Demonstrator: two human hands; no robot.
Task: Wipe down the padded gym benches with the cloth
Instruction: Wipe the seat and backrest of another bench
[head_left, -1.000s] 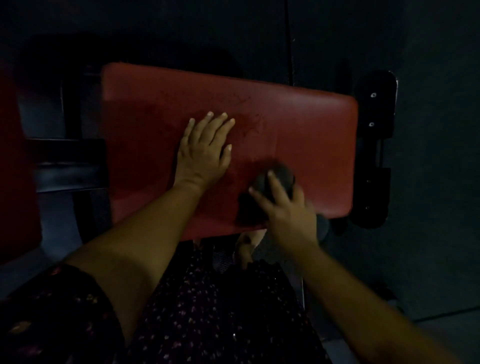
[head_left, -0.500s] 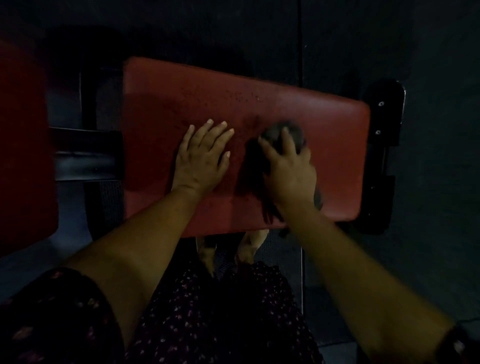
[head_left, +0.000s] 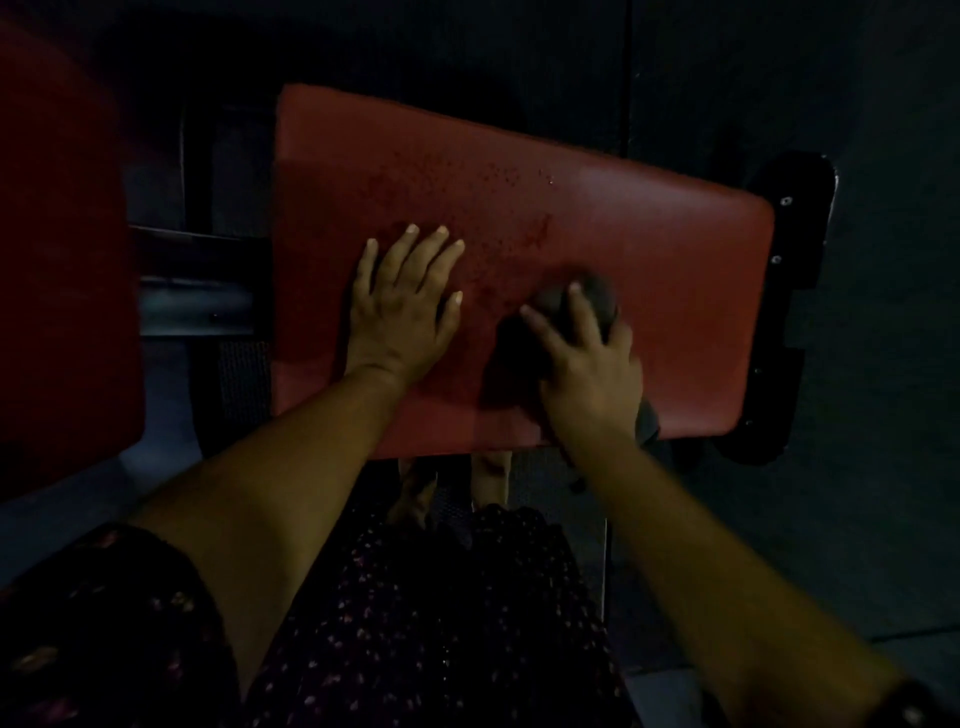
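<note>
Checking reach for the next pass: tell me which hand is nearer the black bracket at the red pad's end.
Right. The right hand, holding the dark cloth on the red pad, is closer to the black bracket; the left hand rests flat farther off, mid-pad.

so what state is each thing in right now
bench pad, dark speckles near its middle
cloth, bunched, pressed on the pad under the right hand
left hand, flat on the pad, fingers straight
right hand, fingers curled over the cloth
second pad, at the left, untouched
</note>
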